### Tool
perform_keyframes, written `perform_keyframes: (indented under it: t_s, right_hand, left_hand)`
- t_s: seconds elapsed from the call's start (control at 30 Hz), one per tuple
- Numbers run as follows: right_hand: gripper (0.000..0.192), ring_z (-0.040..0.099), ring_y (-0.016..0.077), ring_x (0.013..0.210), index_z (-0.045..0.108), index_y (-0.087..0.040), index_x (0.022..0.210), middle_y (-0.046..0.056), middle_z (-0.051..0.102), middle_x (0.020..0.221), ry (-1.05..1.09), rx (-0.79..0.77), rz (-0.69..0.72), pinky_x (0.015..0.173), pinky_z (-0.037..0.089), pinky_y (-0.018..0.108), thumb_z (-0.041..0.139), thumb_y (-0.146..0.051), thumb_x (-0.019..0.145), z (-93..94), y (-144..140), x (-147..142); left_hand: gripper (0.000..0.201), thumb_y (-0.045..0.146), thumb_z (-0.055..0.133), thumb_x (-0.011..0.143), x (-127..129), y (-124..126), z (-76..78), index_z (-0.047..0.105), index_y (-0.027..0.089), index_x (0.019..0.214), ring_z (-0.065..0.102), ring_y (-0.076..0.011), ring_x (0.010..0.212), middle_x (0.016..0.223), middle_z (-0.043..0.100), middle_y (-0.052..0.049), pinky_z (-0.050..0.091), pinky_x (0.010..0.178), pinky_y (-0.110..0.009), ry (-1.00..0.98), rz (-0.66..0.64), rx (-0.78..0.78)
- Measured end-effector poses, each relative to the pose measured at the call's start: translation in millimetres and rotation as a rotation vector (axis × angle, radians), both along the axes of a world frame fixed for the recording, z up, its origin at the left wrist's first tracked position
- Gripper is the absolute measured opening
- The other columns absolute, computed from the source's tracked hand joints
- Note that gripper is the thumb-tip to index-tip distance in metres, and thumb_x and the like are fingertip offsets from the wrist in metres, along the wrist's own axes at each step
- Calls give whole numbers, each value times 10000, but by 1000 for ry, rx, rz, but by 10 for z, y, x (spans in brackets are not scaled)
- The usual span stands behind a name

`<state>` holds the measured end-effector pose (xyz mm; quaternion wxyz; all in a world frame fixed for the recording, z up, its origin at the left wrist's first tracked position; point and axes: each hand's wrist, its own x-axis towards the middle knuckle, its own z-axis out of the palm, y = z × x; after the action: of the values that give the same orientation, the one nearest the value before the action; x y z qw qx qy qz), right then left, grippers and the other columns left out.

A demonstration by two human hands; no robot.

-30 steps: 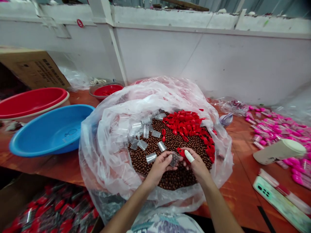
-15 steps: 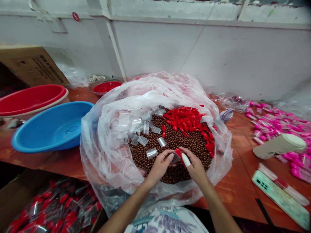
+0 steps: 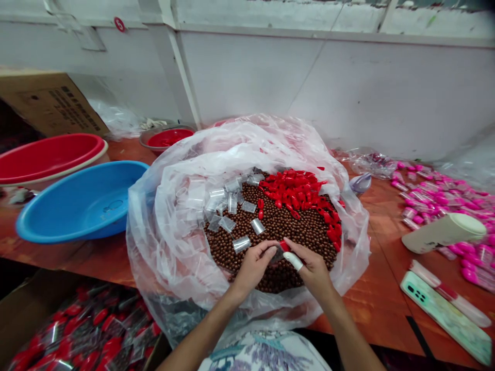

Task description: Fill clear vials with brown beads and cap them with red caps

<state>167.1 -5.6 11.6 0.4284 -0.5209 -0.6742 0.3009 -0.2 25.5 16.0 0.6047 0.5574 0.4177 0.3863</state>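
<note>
My left hand [image 3: 256, 264] pinches a small clear plastic tube [image 3: 277, 254] above a heap of round brown beads [image 3: 235, 229]. My right hand [image 3: 311, 265], with a white covering on its thumb, grips a red plastic cap [image 3: 284, 246] against the tube's right end. Whether the cap is fully seated I cannot tell, since fingers hide part of it. The heap lies in a wide container lined with a translucent plastic bag [image 3: 162, 206]. On the beads rest loose clear tubes [image 3: 227, 223] at the left and a pile of red caps [image 3: 294, 188] at the back right.
Left of the bag stand a blue basin [image 3: 77, 206] and a red basin [image 3: 46, 154]. A box of red-capped tubes [image 3: 88, 330] sits low at the left. On the right are pink-capped tubes [image 3: 444, 190], a pale cylinder [image 3: 441, 234] and a phone [image 3: 448, 314].
The right hand has brought the red cap up against the end of the tube, and its covered thumb has tilted flatter. The left hand has barely moved.
</note>
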Motion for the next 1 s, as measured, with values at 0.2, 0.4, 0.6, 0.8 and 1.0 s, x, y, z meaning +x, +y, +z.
perform_keyframes:
  t_s: [0.2,0.4,0.6,0.8,1.0]
  right_hand:
    - [481,553,186,1085,449,-299,1270,22,581,1208,-116,96,45,928,445,389,453,-114,827,-19,-49,52]
    - [551,567,176,1033,384,-308,1316,25,585,1203,-194,131,113,885,461,357,426,-75,819,-119,-54,54]
    - [565,471,213,1171,372,-275,1331,55,489,1308,51,-24,13,967,402,389,556,-218,800,-141,-70,-123]
    - [330,593,134,524,535,-202,1029,18,661,769,580,-363,-132,404,472,228,619,-345,744,-181,-14,-18]
    - [342,617,214,939,483,-207,1117,82,647,1017,469,-160,-294,777,519,370,550,-336,807,-173,-26,-32]
  left_hand:
    - [278,320,487,840,-12,-16,25,656,186,1017,579,-183,978,1048,656,-46,409,918,-311,111,37,104]
    - [286,334,483,841,-24,-68,34,660,199,1020,583,-177,951,1033,652,-46,434,891,-312,178,58,208]
    - [340,375,495,820,19,-77,17,633,184,1065,589,-196,917,1054,643,-59,516,746,-302,22,64,-13]
    - [370,397,531,789,31,-53,18,610,152,1055,577,-201,877,1034,630,-77,542,641,-306,-130,91,-172]
    - [324,362,533,795,101,-107,-31,613,152,1028,585,-168,821,972,642,-68,499,694,-273,-76,25,-121]
